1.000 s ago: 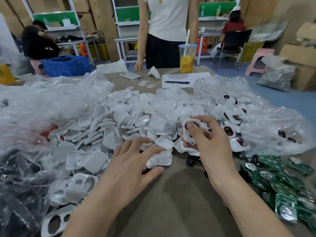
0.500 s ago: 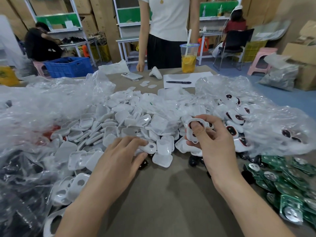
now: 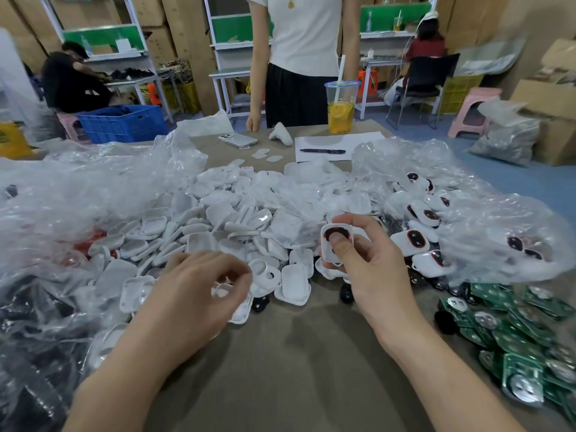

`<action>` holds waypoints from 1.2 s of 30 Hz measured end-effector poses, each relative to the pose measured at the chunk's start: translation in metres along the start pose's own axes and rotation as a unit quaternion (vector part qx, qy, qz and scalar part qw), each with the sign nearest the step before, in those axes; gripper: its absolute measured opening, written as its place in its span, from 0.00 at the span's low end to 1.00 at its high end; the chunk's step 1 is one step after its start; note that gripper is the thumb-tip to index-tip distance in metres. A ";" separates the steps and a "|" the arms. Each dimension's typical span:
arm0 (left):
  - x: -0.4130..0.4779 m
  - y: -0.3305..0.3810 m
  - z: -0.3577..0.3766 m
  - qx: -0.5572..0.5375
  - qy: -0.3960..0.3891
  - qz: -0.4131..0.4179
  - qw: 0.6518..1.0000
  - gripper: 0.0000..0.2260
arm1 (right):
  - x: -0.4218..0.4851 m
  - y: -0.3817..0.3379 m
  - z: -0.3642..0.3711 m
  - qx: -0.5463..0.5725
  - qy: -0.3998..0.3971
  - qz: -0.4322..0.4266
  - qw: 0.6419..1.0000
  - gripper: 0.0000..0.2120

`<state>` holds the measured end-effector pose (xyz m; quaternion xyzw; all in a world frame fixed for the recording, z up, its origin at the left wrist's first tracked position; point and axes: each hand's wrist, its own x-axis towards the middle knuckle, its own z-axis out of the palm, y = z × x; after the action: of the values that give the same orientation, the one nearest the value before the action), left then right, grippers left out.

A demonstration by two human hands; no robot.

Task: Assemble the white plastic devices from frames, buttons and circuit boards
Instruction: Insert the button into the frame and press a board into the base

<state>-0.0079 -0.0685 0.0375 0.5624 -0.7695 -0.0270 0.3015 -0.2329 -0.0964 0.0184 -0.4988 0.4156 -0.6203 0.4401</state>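
Observation:
My right hand (image 3: 371, 269) holds a white frame (image 3: 331, 255) upright above the table, thumb pressed on the dark button with a red rim (image 3: 336, 233) set in it. My left hand (image 3: 193, 294) hovers low at the near edge of the heap of white shells (image 3: 218, 219), fingers curled around a small white plastic piece (image 3: 223, 289), which is blurred. Green circuit boards (image 3: 514, 332) lie piled at the right. Loose black buttons (image 3: 346, 296) sit on the table under the heap's edge. White devices with dark buttons fitted (image 3: 417, 238) lie in a clear bag on the right.
Crumpled clear plastic bags (image 3: 78, 188) fill the left side. At the far edge are a cup of yellow drink (image 3: 340, 110), a phone (image 3: 237, 140), and paper with a pen (image 3: 322, 150). A person (image 3: 299, 57) stands there. The brown table (image 3: 296, 369) shows between my arms.
My left hand has drawn back from the heap and curled its fingers around a small white piece. My right hand has kept the frame and shifted its thumb onto the button.

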 end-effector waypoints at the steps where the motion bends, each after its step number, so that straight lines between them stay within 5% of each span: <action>1: -0.001 0.001 0.003 0.020 -0.022 0.013 0.999 0.03 | 0.000 0.000 0.000 0.000 0.000 -0.002 1.000 0.13; 7: -0.002 0.001 0.012 0.083 -0.113 0.015 0.990 0.13 | -0.001 0.000 0.000 -0.009 0.000 -0.003 1.000 0.14; 17: -0.003 0.011 0.014 0.076 -0.111 0.015 0.991 0.13 | 0.007 -0.013 -0.014 0.126 0.092 0.013 0.988 0.09; 21: -0.006 0.043 0.026 0.068 -0.062 0.065 0.994 0.14 | 0.013 -0.028 -0.032 0.256 0.137 0.026 0.957 0.08; 27: -0.021 0.082 0.061 -0.019 -0.125 0.158 0.979 0.17 | 0.020 -0.036 -0.047 0.320 0.160 0.053 0.932 0.08; 32: -0.013 0.104 0.078 0.016 -0.133 0.247 0.960 0.14 | 0.019 -0.038 -0.047 0.330 0.107 0.052 0.937 0.10; 36: -0.010 0.085 0.067 0.071 -0.083 0.211 0.971 0.11 | 0.011 -0.037 -0.030 0.249 0.036 0.053 0.966 0.10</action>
<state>-0.1112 -0.0485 0.0107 0.4036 -0.8928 0.0456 0.1946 -0.2692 -0.0948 0.0522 -0.3277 0.2896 -0.6975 0.5676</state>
